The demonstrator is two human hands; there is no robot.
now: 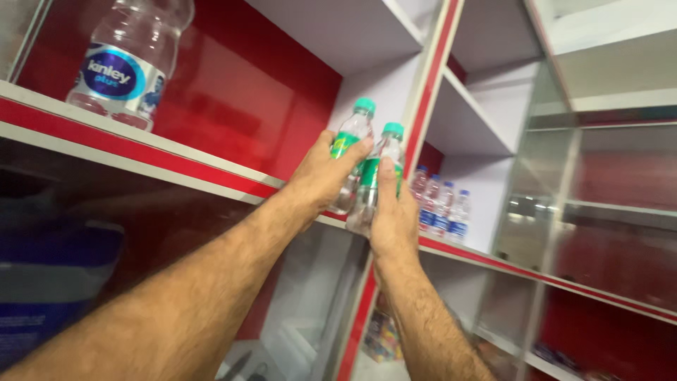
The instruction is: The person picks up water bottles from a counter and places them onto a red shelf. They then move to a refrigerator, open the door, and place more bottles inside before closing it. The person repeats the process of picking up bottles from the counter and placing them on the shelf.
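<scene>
Both bottles are up at shelf height but not set down yet, so I'd call this about halfway thru the shelving bit. The left hand (326, 176) is wrapped around a small clear bottle with a green cap (352, 152), fingers curled over its green label. The right hand (392, 212) grips a second green-capped bottle (377, 176) from below, thumb up the front. The two bottles are touching, or v close to it, just in front of the white upright with the red stripe (423, 106) that splits the shelving.

Taking that upright as the landmark: to its left runs the red-edged shelf (176, 152), w/ one big clear bottle with a blue label (127, 63) standing well apart from the hands, far up-left. To its right, in the next bay, a small row of blue-label bottles (441, 204) already sits at the back. So that bay has some stock in it; the two in hand are what's left to place, as far as I can see.

Materials: bottles are thin see-through plastic, ribbed, w/ screw caps. Shelves look like smooth white laminate w/ glossy red trim and red back panels. Below the upright there's something colourful (384, 339), prob packets, too blurry to tell. Glass panel (536, 197) further right, shiny.
</scene>
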